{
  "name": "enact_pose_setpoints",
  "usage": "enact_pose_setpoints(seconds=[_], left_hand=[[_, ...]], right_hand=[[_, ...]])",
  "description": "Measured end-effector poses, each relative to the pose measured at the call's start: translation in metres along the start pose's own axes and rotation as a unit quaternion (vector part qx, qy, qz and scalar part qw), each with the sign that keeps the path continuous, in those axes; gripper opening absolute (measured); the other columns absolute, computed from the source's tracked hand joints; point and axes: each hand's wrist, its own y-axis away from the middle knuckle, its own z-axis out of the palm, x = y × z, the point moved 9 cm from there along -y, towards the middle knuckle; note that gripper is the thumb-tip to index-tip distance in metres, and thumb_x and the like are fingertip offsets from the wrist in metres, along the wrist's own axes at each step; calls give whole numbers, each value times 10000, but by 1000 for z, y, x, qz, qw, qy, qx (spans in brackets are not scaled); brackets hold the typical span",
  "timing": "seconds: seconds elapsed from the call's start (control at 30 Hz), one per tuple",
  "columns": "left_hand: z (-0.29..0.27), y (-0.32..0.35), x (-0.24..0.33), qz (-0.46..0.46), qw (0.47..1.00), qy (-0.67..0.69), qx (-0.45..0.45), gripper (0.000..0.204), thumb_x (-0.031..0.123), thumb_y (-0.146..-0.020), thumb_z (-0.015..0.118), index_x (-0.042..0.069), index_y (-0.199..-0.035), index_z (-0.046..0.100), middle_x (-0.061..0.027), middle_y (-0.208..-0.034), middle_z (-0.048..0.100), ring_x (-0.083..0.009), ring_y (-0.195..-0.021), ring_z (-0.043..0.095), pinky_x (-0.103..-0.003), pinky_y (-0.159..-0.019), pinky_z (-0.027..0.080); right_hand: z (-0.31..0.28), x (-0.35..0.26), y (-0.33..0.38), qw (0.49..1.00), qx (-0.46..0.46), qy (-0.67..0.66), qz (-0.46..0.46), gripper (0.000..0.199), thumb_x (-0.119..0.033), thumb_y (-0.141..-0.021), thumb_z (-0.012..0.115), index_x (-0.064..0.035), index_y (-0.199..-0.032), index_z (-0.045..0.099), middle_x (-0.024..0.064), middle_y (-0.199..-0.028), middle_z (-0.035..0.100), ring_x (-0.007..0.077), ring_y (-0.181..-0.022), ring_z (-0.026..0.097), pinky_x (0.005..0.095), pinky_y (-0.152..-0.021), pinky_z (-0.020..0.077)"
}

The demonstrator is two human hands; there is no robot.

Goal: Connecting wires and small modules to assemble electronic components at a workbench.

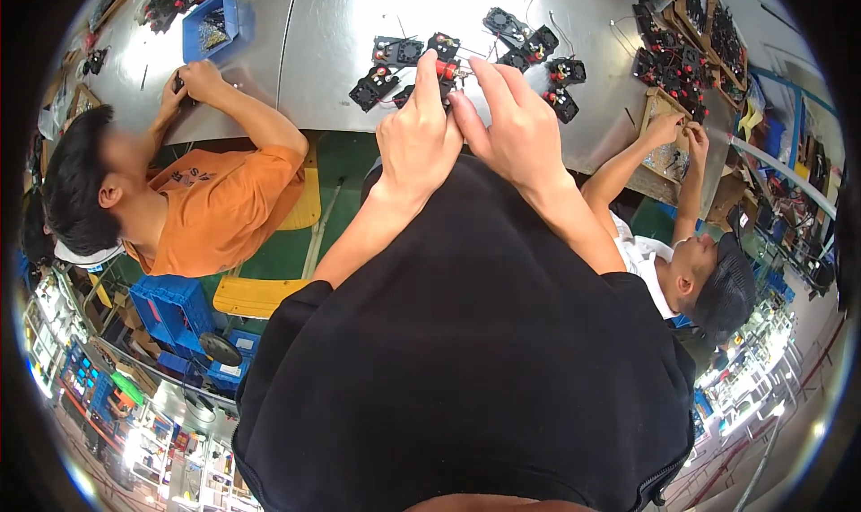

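My left hand [418, 135] and my right hand [508, 126] meet at the near edge of a grey metal table [323, 28]. Together they pinch a small black part with a red cap [446, 68]; the fingers hide most of it. Just beyond lie several small black fan units with red and black wires [395, 55], and more of the same fans [529, 41] to the right of them. My black shirt [466, 351] fills the lower middle of the view.
A person in an orange shirt [215, 212] works at the left, hands by a blue parts bin [211, 26]. Another person in a white top and dark cap [717, 288] works at the right over a wooden tray [668, 153]. A blue crate [175, 306] stands on the floor.
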Motion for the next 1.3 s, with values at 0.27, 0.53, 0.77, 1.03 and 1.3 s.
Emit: enact_pose_setpoints(seconds=[0.27, 0.53, 0.77, 1.03, 1.3], left_hand=[[-4, 4, -2, 9, 1000, -8, -7, 604, 74, -814, 603, -43, -1363, 381, -189, -877, 682, -341, -601, 659, -399, -505, 525], [-5, 8, -3, 36, 999, -35, 1, 603, 61, -809, 603, -50, -1361, 388, -188, -878, 678, -325, -613, 665, -378, -500, 525], [-8, 1, -27, -71, 988, 133, -30, 544, 109, -825, 651, -22, -1314, 450, -191, -917, 685, -294, -763, 692, -356, -678, 540], [27, 7, -51, -285, 732, 595, -172, 363, 112, -903, 579, -65, -1214, 519, -124, -1032, 651, -180, -887, 659, -292, -792, 545], [39, 28, -40, -437, 556, 666, -238, 258, 226, -900, 565, 7, -1025, 619, -134, -860, 676, -201, -619, 660, -275, -477, 493]], right_hand=[[7, -5, 2, 999, -34, -2, 8, 289, -149, -811, 708, -14, -1058, 641, 104, -892, 648, 253, -700, 655, 330, -599, 535], [6, -13, 5, 1000, -13, -18, -12, 286, -176, -820, 696, -21, -1056, 650, 115, -882, 660, 269, -696, 658, 334, -607, 534], [23, 22, 13, 966, -104, -169, 167, 425, -209, -833, 708, 4, -1182, 590, 149, -1021, 643, 235, -808, 660, 344, -716, 536], [9, 32, 18, 936, -78, -272, 209, 332, -133, -833, 693, -24, -1141, 638, 87, -1042, 655, 139, -825, 580, 271, -712, 478], [-25, 25, -7, 994, -5, -78, 79, 126, -115, -789, 714, -103, -914, 728, 58, -859, 698, 211, -764, 594, 302, -723, 454]])
